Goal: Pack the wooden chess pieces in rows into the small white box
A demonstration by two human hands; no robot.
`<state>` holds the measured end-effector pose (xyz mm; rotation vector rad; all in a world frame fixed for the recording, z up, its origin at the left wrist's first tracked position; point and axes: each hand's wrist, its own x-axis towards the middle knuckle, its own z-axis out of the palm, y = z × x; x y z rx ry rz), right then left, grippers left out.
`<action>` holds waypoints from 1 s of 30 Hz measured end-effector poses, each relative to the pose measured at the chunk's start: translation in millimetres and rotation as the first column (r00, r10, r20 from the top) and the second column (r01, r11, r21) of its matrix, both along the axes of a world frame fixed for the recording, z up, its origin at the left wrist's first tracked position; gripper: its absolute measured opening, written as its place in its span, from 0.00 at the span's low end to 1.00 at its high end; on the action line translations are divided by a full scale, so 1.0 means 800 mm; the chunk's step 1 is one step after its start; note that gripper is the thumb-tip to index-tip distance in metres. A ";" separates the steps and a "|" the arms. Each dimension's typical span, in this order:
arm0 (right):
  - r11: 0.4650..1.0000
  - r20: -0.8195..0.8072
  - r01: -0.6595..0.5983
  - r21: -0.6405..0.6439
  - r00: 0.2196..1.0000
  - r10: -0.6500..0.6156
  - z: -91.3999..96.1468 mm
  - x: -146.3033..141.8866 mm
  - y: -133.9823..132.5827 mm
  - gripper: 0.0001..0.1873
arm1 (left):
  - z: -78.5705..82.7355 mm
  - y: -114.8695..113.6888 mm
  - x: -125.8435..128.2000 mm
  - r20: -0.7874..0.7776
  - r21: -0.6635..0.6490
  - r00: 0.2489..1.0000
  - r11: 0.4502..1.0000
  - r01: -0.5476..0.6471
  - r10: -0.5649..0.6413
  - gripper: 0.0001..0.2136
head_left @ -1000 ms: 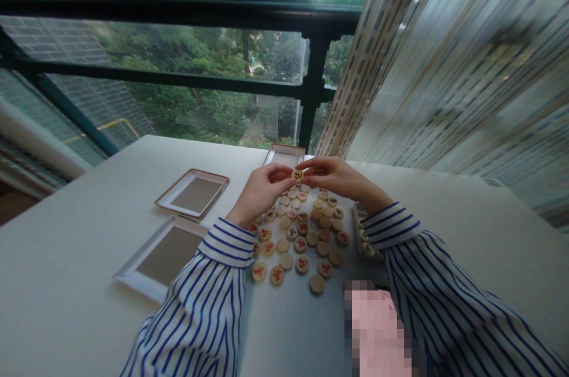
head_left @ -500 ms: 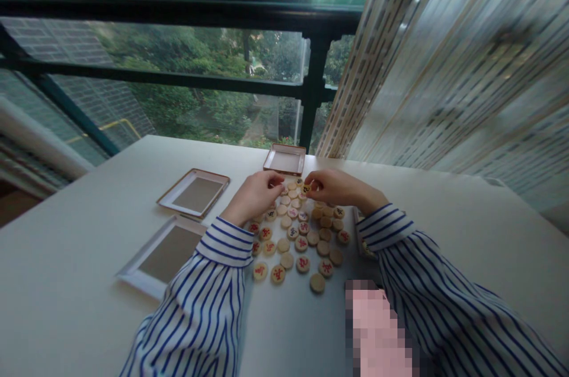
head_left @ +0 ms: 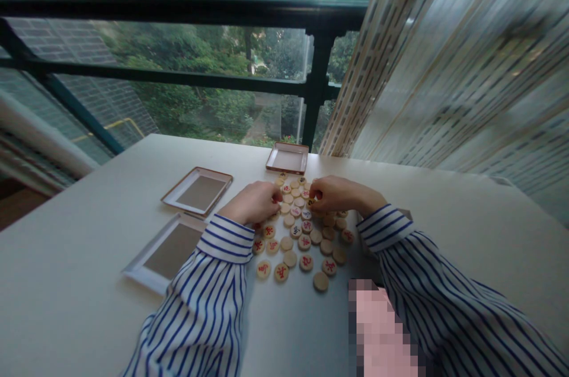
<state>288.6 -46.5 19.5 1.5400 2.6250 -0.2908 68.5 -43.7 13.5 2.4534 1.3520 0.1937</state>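
White table: carries everything worked on; xiangqi pieces lie in a loose spread at mid-table, between the two striped sleeves.
Shallow trays: near-left tray, mid-left tray just beyond it, far tray behind the spread; a box corner shows past the right cuff, rest hidden.
Pink item: pixelated, by the right forearm; cannot tell what.
Hands: apart from each other, both low over the far half of the spread.
Right hand: fingers curled, tips at a black-character piece; touching, it seems; cannot tell if clamped.
Left hand: fingertips bunched at a red-character piece; grip hidden, cannot tell.
Xiangqi spread: red, black and plain faces up; pieces crowd near the fingers, loosen toward the near edge, e.g. plain-faced piece.
Handling: likely best to pinch one rim, thumb opposite finger, character uncovered; lift straight, since sideways drag would probably nudge neighbours; cuffs sit close to pieces, so raised wrists should help.
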 end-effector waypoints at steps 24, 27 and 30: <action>0.998 0.072 0.039 0.046 0.997 -0.043 0.011 -0.006 -0.004 0.19 | -0.005 -0.008 0.023 -0.158 0.136 0.984 0.986 0.098 -0.076 0.10; 0.997 0.050 0.040 0.062 0.998 -0.044 0.011 -0.005 -0.004 0.19 | 0.000 -0.006 0.017 -0.075 0.072 0.995 0.995 0.076 -0.070 0.09; 0.997 0.034 0.044 0.070 0.998 -0.046 0.011 -0.005 -0.004 0.18 | 0.007 -0.003 0.007 0.051 0.009 0.998 0.999 0.036 -0.037 0.10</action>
